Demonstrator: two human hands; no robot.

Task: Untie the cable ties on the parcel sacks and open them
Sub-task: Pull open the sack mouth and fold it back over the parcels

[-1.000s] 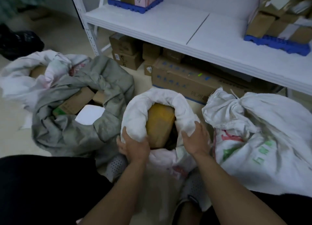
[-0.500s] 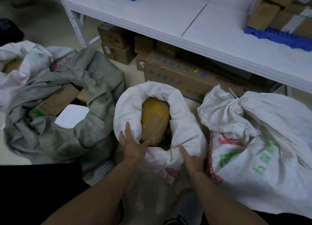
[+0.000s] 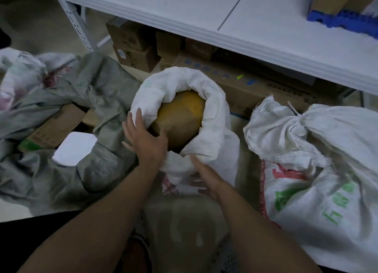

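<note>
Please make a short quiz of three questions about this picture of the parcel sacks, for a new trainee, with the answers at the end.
1. True or false: the white sack on the right is still tied at its neck.
2. Which sack do both hands touch? A) the grey sack B) the middle white sack C) the right sack
3. What shows inside the open mouth of the middle sack?

Key
1. True; a cable tie sticks out of the bunched neck.
2. B; left hand and right hand are on its rolled rim.
3. A yellow-brown parcel.

Sacks in front of you: four, one white sack [image 3: 216,119] open, one tied sack [image 3: 319,170]
Your hands: two
Shelves: one [image 3: 266,27]
</note>
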